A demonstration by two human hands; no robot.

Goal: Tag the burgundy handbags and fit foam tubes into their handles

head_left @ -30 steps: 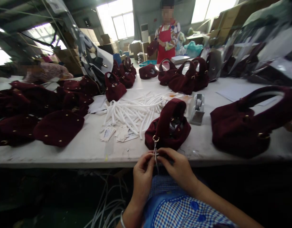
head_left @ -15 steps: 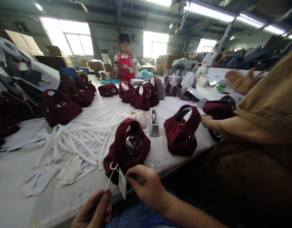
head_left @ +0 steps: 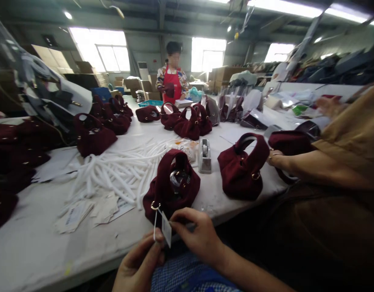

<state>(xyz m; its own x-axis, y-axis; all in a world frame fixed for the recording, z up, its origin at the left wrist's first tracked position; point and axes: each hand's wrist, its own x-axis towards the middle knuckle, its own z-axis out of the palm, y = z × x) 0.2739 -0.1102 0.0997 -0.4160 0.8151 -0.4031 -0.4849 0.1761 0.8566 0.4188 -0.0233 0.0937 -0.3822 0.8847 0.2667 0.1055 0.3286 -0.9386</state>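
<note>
left hand pinches thin white string below gold metal ring of dark-red fabric handbag, just beyond both hands. right hand: fingertips nearly together at white rectangular tag; grip unclear. caution: uneven pull could slip the string or tip the handbag.

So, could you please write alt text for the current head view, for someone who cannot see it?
A person's left hand pinches a thin white cord hanging from the round gold ring of a dark-red fabric handbag, the right hand at the edge of a small white rectangular tag. Long white tubes lie heaped left of the bag.
</note>
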